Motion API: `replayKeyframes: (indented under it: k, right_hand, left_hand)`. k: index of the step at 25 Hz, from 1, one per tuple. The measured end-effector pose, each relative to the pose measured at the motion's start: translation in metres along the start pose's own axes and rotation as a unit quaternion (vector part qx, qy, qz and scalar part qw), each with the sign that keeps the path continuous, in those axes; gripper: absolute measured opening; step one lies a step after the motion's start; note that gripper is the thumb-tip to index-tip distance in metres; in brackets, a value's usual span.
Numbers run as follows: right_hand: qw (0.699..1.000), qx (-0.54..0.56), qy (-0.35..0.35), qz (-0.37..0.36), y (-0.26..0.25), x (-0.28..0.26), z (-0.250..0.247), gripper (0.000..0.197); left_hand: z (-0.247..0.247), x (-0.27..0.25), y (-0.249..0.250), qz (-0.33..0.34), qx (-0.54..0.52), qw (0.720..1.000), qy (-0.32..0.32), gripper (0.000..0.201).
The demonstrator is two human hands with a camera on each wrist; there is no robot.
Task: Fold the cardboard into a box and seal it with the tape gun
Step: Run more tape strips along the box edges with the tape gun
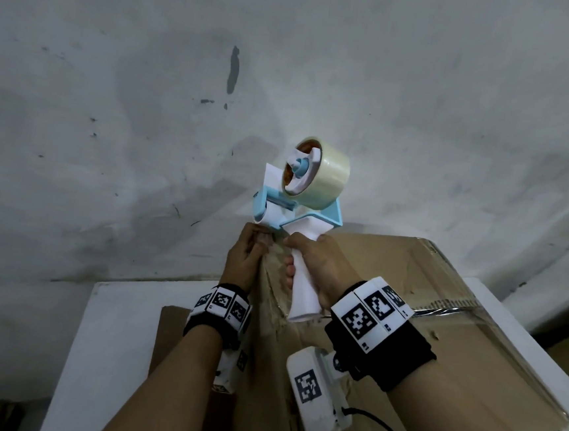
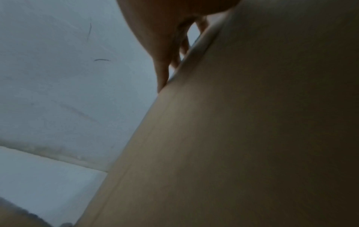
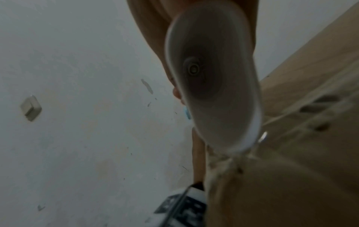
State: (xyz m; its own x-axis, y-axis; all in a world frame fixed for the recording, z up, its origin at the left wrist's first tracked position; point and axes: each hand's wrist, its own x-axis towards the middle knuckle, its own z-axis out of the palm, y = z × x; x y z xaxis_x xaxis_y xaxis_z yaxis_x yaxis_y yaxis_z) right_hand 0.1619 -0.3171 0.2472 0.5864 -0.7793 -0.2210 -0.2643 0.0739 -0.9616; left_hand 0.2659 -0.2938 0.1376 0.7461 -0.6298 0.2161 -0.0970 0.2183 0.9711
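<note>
At the far left lies the white surface (image 1: 113, 307), with a grey, stained wall (image 1: 148, 100) rising behind it. A flat piece of cardboard (image 1: 171, 329) lies on the surface just left of the left wrist. The left hand (image 1: 243, 258) reaches up to the top corner of the box (image 1: 404, 329), its fingers (image 1: 252, 238) curled and pinching the clear tape (image 1: 275, 249) at that corner; in the left wrist view the fingers (image 2: 165, 72) lie along the box edge (image 2: 194, 49). Just above these fingers sits the blue front of the tape gun (image 1: 298, 196), with its roller and blade touching or almost touching the corner; which of the two cannot be told. The roll of clear tape (image 1: 324, 177) sits on top of the gun, above both hands. Right of the left fingers, the right hand (image 1: 320, 266) grips the gun's white handle (image 1: 304, 286), fingers (image 1: 288, 270) wrapped round it; the right wrist view shows the handle's rounded end (image 3: 211, 76) close up. Both wrists wear black bands with white marker blocks (image 1: 369, 310). Right of the right fingers the box's brown top runs away, with a strip of clear tape (image 1: 446, 310) across it.
</note>
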Motion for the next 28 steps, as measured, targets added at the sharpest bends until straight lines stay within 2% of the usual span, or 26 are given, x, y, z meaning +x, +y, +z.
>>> replayKeyframes:
  k: [2,5,7,10,11,13,15,17,19,20,22,25,28]
  right_hand:
    - [1.0,-0.005,-0.013,0.017,0.001,-0.007,-0.006,0.024]
    - [0.996,0.035,-0.043,0.066,-0.004,-0.015,-0.018,0.028]
    - [0.994,0.049,-0.047,0.08,-0.006,-0.015,-0.019,0.03]
    - [0.998,0.034,-0.02,0.045,-0.008,-0.011,-0.013,0.028]
    - [0.999,0.025,-0.013,0.029,-0.01,-0.012,-0.011,0.026]
    - [1.0,0.029,-0.006,0.002,-0.017,-0.017,-0.009,0.022]
    - [0.998,0.055,-0.005,-0.02,-0.029,-0.025,-0.011,0.019]
    - [0.995,0.095,-0.025,-0.011,-0.045,-0.032,-0.015,0.017]
    - [0.989,0.132,-0.062,0.029,-0.057,-0.039,-0.019,0.016]
    - [0.986,0.141,-0.078,0.048,-0.06,-0.042,-0.02,0.015]
    - [0.982,0.142,-0.1,0.071,-0.064,-0.049,-0.021,0.015]
    - [0.98,0.138,-0.118,0.082,-0.065,-0.064,-0.023,0.02]
    - [0.98,0.131,-0.12,0.089,-0.061,-0.078,-0.028,0.027]
  left_hand:
    - [0.004,0.001,0.0,0.031,-0.022,0.999,0.03,0.017]
    - [0.01,0.0,0.0,0.069,-0.01,0.997,0.03,0.022]
    - [0.008,0.0,-0.001,0.067,-0.002,0.997,0.032,0.023]
    - [0.0,0.008,-0.002,0.054,0.044,0.997,0.03,0.031]
    - [-0.006,0.011,0.002,0.071,0.087,0.993,0.034,0.031]
    - [-0.019,0.015,0.017,0.126,0.148,0.98,0.048,0.015]
    - [-0.029,0.016,0.037,0.162,0.181,0.969,0.038,0.009]
    - [-0.036,0.011,0.054,0.133,0.14,0.981,0.01,0.024]
    - [-0.037,0.005,0.071,0.079,0.072,0.994,-0.003,0.048]
    - [-0.034,0.002,0.078,0.065,0.05,0.997,-0.01,0.053]
    - [-0.029,-0.004,0.092,0.07,0.036,0.997,-0.027,0.045]
    - [-0.026,-0.011,0.108,0.101,0.062,0.993,-0.004,0.022]
    - [-0.036,-0.018,0.108,0.147,0.156,0.977,-0.015,0.021]
